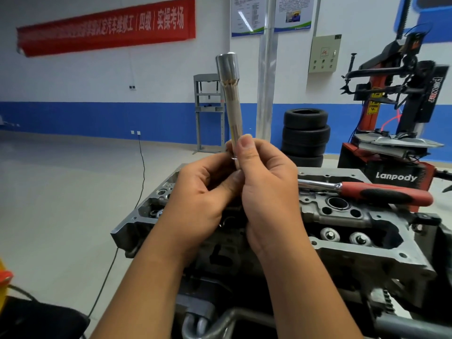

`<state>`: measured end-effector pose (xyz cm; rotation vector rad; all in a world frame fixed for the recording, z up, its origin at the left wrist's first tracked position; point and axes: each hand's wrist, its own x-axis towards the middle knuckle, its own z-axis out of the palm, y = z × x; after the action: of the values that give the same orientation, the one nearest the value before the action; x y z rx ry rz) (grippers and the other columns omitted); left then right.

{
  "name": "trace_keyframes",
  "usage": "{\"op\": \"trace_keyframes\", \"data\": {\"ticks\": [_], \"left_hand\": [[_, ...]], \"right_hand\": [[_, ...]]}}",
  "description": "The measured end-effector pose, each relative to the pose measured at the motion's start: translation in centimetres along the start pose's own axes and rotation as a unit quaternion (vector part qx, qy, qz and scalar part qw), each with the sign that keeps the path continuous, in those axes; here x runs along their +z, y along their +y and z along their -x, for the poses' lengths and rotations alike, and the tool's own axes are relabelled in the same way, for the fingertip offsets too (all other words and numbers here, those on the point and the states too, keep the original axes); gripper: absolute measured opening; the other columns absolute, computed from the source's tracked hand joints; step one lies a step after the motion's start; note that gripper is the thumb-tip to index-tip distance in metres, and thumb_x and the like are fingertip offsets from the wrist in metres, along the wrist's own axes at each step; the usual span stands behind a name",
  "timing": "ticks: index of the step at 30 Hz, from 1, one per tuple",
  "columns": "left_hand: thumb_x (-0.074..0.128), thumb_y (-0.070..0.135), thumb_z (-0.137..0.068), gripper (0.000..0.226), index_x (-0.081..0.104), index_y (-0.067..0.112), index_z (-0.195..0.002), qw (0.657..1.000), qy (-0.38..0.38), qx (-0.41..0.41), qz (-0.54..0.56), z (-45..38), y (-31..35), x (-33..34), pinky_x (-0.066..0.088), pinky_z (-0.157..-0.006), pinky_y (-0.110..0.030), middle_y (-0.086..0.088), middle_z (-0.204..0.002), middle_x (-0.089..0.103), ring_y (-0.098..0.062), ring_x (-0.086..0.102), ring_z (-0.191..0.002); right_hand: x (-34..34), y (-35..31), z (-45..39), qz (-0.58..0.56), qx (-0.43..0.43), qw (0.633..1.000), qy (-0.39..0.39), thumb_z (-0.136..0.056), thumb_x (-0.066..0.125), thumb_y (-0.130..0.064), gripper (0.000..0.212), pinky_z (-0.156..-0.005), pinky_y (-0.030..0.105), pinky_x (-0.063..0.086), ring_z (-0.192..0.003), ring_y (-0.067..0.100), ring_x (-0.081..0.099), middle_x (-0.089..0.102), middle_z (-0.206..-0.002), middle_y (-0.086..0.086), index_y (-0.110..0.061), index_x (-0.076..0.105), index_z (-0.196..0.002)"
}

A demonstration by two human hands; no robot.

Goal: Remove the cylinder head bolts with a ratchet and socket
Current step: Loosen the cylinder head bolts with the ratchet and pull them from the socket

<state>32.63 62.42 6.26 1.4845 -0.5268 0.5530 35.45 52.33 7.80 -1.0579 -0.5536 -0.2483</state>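
Both hands, left hand (203, 192) and right hand (264, 182), pinched 1 long steel bolt (234, 113) upright, its head capped by a chrome socket (226, 67) (red-handled ratchet (367, 192) lay on the grey cylinder head (367, 253)); tugged apart carelessly, either could drop.

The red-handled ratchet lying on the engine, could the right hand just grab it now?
Probably not right away. The ratchet lies uncovered on the cylinder head, close beside the right hand, but that hand and the left hand are both holding the long bolt.

Head view — the sole camera, worn on the person's head, looking forward and down, sitting close above the cylinder head (354, 250) — wall (97, 77) showing well beyond.
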Motion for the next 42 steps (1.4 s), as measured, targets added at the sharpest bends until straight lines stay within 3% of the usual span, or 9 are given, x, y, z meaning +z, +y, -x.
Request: {"op": "trace_keyframes", "data": {"ticks": [3,6,12,20,23,26,31,36,42], "left_hand": [[0.076,0.014,-0.089,0.022,0.076,0.013,-0.111,0.998,0.056,0.013,0.002,-0.3,0.0,0.1,0.061,-0.077,-0.025,-0.007,-0.104,0.081,-0.022,0.079,-0.099],[0.080,-0.001,-0.086,0.023,0.078,0.013,-0.105,0.992,0.120,0.016,-0.042,-0.2,-0.7,0.3,0.061,-0.076,-0.027,-0.003,-0.098,0.082,-0.020,0.080,-0.094],[0.060,0.016,-0.104,0.025,0.074,0.013,-0.124,1.000,0.005,-0.010,0.004,-0.3,-0.7,-0.3,0.060,-0.082,-0.025,-0.004,-0.114,0.080,-0.021,0.076,-0.108],[0.076,0.003,-0.092,0.020,0.076,0.008,-0.111,0.994,0.096,0.021,-0.055,-0.3,-0.7,0.3,0.063,-0.088,-0.032,-0.002,-0.102,0.082,-0.017,0.078,-0.099],[0.072,0.014,-0.097,0.020,0.076,0.011,-0.116,0.998,0.054,-0.003,-0.030,-0.2,-0.6,0.1,0.062,-0.094,-0.038,-0.002,-0.108,0.081,-0.019,0.077,-0.105],[0.064,0.020,-0.101,0.018,0.077,0.018,-0.114,0.999,0.026,-0.017,0.009,-0.1,-0.2,0.0,0.062,-0.093,-0.042,-0.005,-0.109,0.081,-0.025,0.077,-0.106],[0.082,0.010,-0.087,0.017,0.078,0.013,-0.104,0.992,0.121,0.003,-0.043,-0.2,-0.6,0.5,0.065,-0.086,-0.040,-0.002,-0.097,0.082,-0.019,0.079,-0.094],[0.061,0.014,-0.105,0.021,0.076,0.015,-0.120,1.000,0.006,-0.014,-0.018,0.0,-0.2,0.0,0.061,-0.086,-0.030,-0.001,-0.110,0.080,-0.019,0.076,-0.106],[0.079,0.009,-0.090,0.018,0.080,0.018,-0.105,0.994,0.100,0.003,-0.045,-0.3,-0.6,0.4,0.063,-0.080,-0.026,0.002,-0.097,0.082,-0.014,0.079,-0.093]], "right_hand": [[0.4,-0.4,0.0,0.001,0.001,1.000,0.004,-0.098,0.068,-0.031,0.020,-0.088,0.042,0.062,-0.086,0.016,0.071,0.072,-0.083,-0.002,-0.019,0.075,-0.085],[0.6,-0.5,0.4,0.012,-0.013,1.000,0.010,-0.091,0.079,-0.024,0.016,-0.078,0.036,0.063,-0.077,0.017,0.072,0.072,-0.080,-0.003,-0.012,0.069,-0.092],[0.9,-0.3,0.0,0.020,-0.019,0.999,0.041,-0.099,0.068,-0.028,0.022,-0.069,0.027,0.058,-0.068,0.007,0.062,0.064,-0.071,-0.002,-0.010,0.071,-0.088],[1.1,-0.4,0.0,-0.010,-0.025,0.997,0.069,-0.093,0.077,-0.023,0.012,-0.076,0.030,0.061,-0.077,0.012,0.069,0.072,-0.086,0.003,-0.016,0.067,-0.090],[0.9,-0.3,0.0,-0.004,-0.017,0.998,0.060,-0.096,0.070,-0.030,0.016,-0.076,0.026,0.060,-0.078,0.007,0.069,0.073,-0.082,-0.005,-0.017,0.072,-0.087],[1.1,-0.3,0.1,0.014,-0.001,0.999,0.050,-0.099,0.062,-0.040,0.030,-0.088,0.035,0.062,-0.087,0.009,0.072,0.076,-0.086,-0.005,-0.020,0.077,-0.083],[1.0,-0.5,0.3,-0.015,-0.018,0.998,0.052,-0.077,0.077,-0.042,0.029,-0.073,0.028,0.061,-0.076,0.011,0.071,0.073,-0.082,-0.001,-0.017,0.070,-0.089],[1.1,-0.2,0.2,0.017,-0.023,0.998,0.054,-0.081,0.070,-0.047,0.038,-0.075,0.031,0.060,-0.074,0.010,0.066,0.069,-0.075,-0.003,-0.010,0.072,-0.090],[1.0,-0.2,0.1,-0.019,0.003,0.998,0.056,-0.076,0.078,-0.046,0.034,-0.084,0.040,0.063,-0.082,0.016,0.072,0.075,-0.088,0.004,-0.016,0.071,-0.091]]}}
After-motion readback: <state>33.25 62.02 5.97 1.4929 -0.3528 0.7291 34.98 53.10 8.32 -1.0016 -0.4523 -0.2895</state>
